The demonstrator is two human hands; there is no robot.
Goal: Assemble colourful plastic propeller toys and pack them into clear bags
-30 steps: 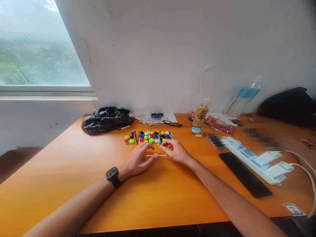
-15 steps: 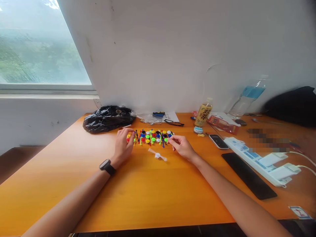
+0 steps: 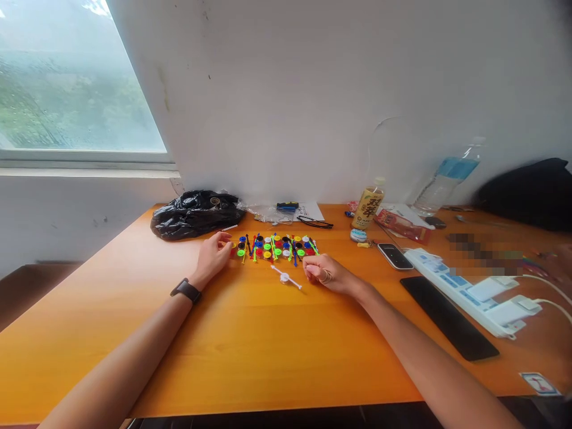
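Note:
My left hand (image 3: pixel 214 256) rests at the left end of the coloured rows, its fingers loosely bent and apart, partly covering the end pieces. My right hand (image 3: pixel 329 273) is curled into a loose fist near the right end, with nothing visible in it. Between the hands, closer to me, a white arrow spinner (image 3: pixel 285 277) lies on the wooden table (image 3: pixel 268 345), touched by neither hand. Behind it, small round plastic pieces (image 3: pixel 267 246) in red, yellow, blue, green, black and white stand in rows. Coloured arrow pointers (image 3: pixel 248 245) lie among them.
A black plastic bag (image 3: pixel 196 215) sits at the back left, glasses (image 3: pixel 315 222) at the back. To the right are a yellow-labelled bottle (image 3: pixel 368 205), a phone (image 3: pixel 395 256), a power strip (image 3: pixel 462 292) with chargers and a flat black slab (image 3: pixel 449 317).
My left hand has shifted left, uncovering more coloured pieces. My right hand has moved slightly down and curled its fingers. The white spinner's arrow, blurred before, now looks sharper.

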